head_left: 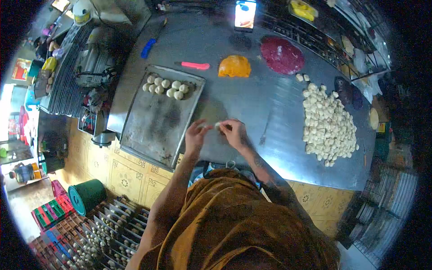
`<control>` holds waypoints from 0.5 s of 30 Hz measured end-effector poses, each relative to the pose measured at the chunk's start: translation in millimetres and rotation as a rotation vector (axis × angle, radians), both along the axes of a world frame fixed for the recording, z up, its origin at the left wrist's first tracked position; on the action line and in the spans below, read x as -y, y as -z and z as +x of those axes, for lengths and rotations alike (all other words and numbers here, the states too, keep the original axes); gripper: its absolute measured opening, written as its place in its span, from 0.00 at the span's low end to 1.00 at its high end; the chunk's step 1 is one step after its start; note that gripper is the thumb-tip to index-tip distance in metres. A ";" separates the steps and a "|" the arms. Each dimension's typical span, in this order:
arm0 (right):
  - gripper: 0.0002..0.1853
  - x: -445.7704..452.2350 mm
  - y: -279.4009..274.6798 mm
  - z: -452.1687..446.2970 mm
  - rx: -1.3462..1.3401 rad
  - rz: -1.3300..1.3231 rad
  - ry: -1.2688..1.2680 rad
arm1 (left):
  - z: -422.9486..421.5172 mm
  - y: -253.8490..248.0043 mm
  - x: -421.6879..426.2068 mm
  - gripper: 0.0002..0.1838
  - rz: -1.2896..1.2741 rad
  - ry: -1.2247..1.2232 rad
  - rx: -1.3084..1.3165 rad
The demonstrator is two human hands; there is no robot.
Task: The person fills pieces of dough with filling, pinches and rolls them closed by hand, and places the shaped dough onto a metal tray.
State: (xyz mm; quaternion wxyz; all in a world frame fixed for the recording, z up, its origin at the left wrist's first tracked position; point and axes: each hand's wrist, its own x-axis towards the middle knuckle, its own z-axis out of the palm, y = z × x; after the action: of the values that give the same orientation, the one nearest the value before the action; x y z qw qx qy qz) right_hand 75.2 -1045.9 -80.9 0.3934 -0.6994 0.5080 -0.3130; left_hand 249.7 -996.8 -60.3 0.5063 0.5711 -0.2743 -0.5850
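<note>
My right hand pinches a small pale dough piece between thumb and fingertips, above the grey metal table. Just left of it, my left hand is loosely curled with its fingers apart, slightly blurred, near the right edge of a dark baking tray. Several round dough balls sit in rows at the tray's far end. On the right side of the table lies a big heap of pale dough pieces.
An orange mound of filling and a purple-red mound lie toward the back. Near them are a pink-handled tool, a blue object and a lit phone. At lower left stand a green bucket and a rack of filled trays.
</note>
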 end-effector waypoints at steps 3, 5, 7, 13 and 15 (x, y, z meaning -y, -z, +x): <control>0.07 22.0 10.6 49.3 0.228 0.135 0.087 | 37.9 16.0 20.8 0.18 0.109 -0.012 -0.115; 0.06 33.2 12.4 71.2 0.191 0.237 0.112 | 50.7 10.4 40.3 0.18 0.090 0.059 -0.108; 0.13 41.5 12.5 78.4 0.120 0.302 0.131 | 67.9 -0.7 62.1 0.17 0.037 0.113 -0.077; 0.24 22.4 -51.1 48.1 0.705 0.703 0.295 | 131.7 32.4 145.7 0.18 -0.461 0.444 0.665; 0.20 1.6 -35.9 -2.2 0.510 0.745 0.267 | 140.1 58.0 139.7 0.21 -0.590 0.612 1.186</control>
State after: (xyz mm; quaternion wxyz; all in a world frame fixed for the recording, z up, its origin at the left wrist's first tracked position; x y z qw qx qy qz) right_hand 73.0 -1047.5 -45.1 0.6863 -0.3399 0.5582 -0.3191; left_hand 389.8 -1136.5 -118.2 0.2193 0.5294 -0.7962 -0.1945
